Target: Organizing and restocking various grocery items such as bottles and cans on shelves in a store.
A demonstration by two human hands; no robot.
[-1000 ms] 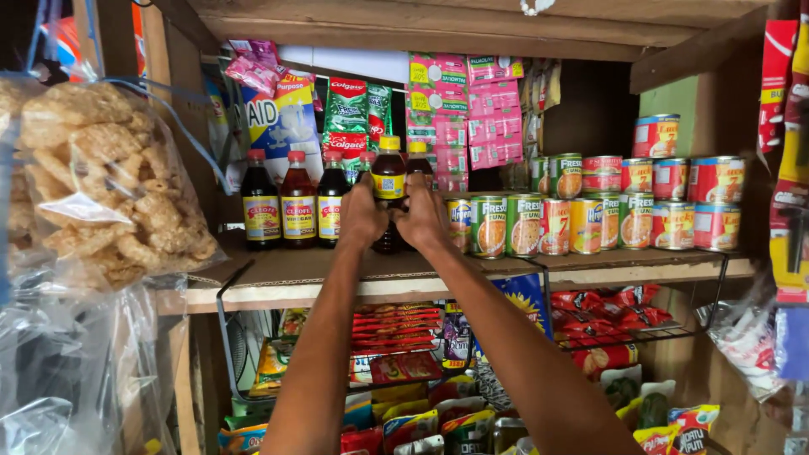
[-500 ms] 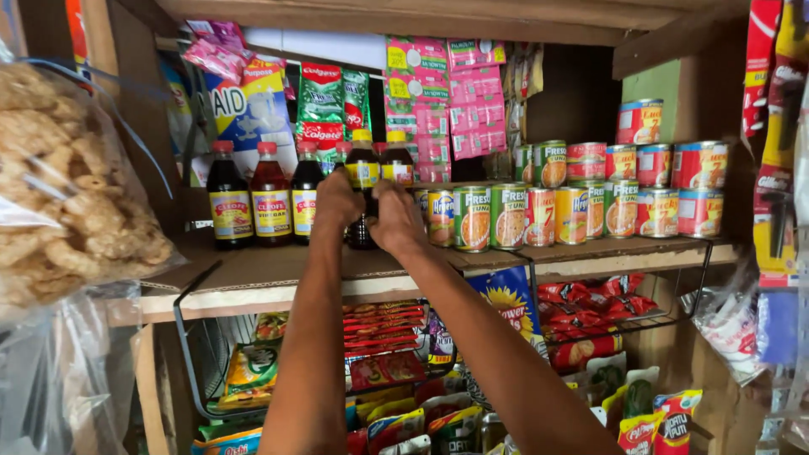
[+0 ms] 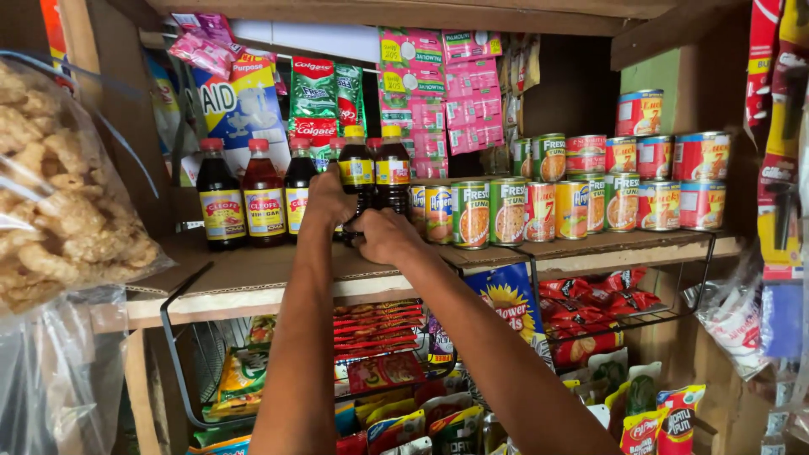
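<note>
Up on the wooden shelf [image 3: 253,274], both hands close around a dark yellow-capped bottle [image 3: 357,181], the left hand [image 3: 330,195] on its side and the right hand [image 3: 383,236] covering its base, so its lower half is hidden.

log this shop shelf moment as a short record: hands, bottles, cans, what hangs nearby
left hand: on a dark yellow-capped bottle
right hand: low at the bottles' base, grip hidden
second yellow-capped bottle: upright beside the first
red-capped bottles: three in a row, left of the hands
cans: stacked rows on the wooden shelf, right of the hands
bag of crisp snacks: hanging far left
</note>
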